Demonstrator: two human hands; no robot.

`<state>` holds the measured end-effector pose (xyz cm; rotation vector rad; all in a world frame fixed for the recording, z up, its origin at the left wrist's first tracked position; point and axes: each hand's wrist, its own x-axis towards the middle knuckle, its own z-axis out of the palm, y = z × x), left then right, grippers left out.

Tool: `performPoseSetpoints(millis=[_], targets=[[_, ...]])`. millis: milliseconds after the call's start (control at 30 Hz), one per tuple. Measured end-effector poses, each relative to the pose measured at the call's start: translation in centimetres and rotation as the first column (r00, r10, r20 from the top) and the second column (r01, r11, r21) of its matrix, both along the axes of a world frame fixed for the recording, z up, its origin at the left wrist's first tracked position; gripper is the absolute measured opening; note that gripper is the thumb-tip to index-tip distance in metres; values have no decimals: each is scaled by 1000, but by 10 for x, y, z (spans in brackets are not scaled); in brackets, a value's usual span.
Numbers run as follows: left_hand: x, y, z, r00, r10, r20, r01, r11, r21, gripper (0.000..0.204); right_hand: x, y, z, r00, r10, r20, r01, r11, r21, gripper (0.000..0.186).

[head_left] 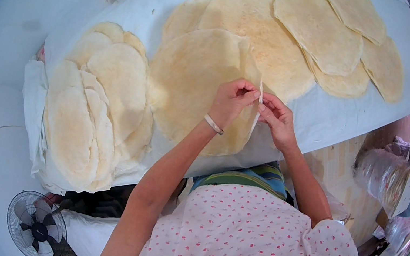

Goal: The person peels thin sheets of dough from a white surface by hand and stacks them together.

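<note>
A large, thin, round flatbread sheet (191, 79) lies in front of me on the cloth-covered table, its right edge lifted. My left hand (235, 97) pinches that raised edge from the left, thumb against the fingers. From the right, my right hand (276, 120) pinches the same edge, its fingertips close to those of the left. Beneath and beyond it spread other pale sheets (255, 27). A bracelet circles my left wrist.
Overlapping sheets lie in a pile (93, 108) at the left and another (331, 35) at the far right. White cloth (338, 116) covers the table. A fan (36, 227) stands at the lower left. Plastic-wrapped bundles (386, 173) sit at the right, below the table's edge.
</note>
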<state>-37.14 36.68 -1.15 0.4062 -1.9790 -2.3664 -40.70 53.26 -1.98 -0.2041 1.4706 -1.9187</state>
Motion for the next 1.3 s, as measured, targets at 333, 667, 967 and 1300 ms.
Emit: performPoseSetpoints(millis=[333,667,967,1300], targets=[[0,4,-6,996,79,47,-74,994,-85,3,2,3,-6,987,-138,-87,149,980,135,24],[14,19,19,896,438,-68,-382,684,-622,18,9,-32,10,786,121,-607,271,815,513,37],[48,-69,53,868,489,89,-382,771,-510,18,-13,-14,-5,980,-191,-58,198,969,149,16],[107,-272,161,866,499,-38,-461,767,-447,14,-45,30,-38,988,-154,-22,155,969,195,25]])
